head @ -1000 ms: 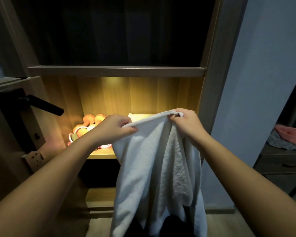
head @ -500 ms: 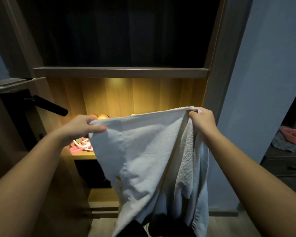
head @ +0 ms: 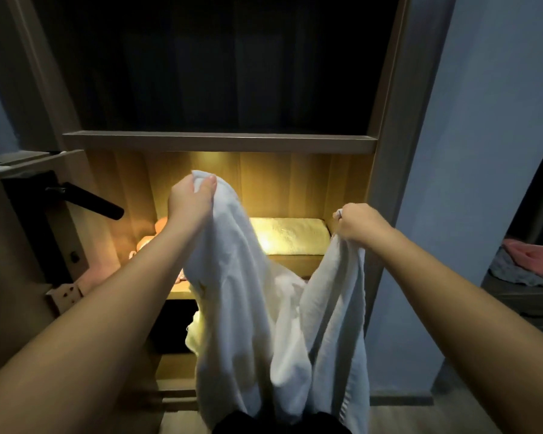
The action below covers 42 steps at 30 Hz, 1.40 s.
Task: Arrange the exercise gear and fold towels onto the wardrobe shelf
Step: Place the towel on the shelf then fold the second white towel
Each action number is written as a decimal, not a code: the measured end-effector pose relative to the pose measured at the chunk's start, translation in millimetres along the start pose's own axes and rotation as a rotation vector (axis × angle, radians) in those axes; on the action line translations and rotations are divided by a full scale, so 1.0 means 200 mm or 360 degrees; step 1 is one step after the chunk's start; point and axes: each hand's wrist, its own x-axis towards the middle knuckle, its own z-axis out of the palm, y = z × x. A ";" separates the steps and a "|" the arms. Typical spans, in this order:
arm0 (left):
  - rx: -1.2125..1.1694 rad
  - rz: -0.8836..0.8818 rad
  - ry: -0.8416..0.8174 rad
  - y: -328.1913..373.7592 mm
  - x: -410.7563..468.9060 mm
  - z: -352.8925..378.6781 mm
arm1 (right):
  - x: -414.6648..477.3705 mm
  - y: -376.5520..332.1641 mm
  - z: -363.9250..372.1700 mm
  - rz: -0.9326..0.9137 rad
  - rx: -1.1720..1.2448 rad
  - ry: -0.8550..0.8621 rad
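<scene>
A large white towel (head: 257,333) hangs in front of the lit wardrobe shelf (head: 298,261). My left hand (head: 190,200) grips one upper corner, raised high. My right hand (head: 359,225) pinches another corner, lower and to the right. The cloth sags in a deep fold between them and falls toward the floor. A folded towel (head: 290,234) lies on the shelf at the right. Orange and pink exercise gear (head: 148,242) sits at the shelf's left, mostly hidden behind my left forearm.
A dark upper compartment (head: 220,73) sits above the lit shelf. An open door with a black lever handle (head: 88,202) juts in at the left. A blue-grey wall (head: 483,151) stands on the right, with a low cabinet holding pink and grey cloth (head: 527,258).
My left hand has risen with its corner and my right hand has dropped and moved right, so the taut top edge has slackened into a sag. The folded towel on the shelf shows again.
</scene>
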 end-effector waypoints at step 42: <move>-0.0064 0.0352 -0.1118 0.33 -0.20 0.01 | -0.25 -0.27 -0.29 -0.1048 0.1376 0.0221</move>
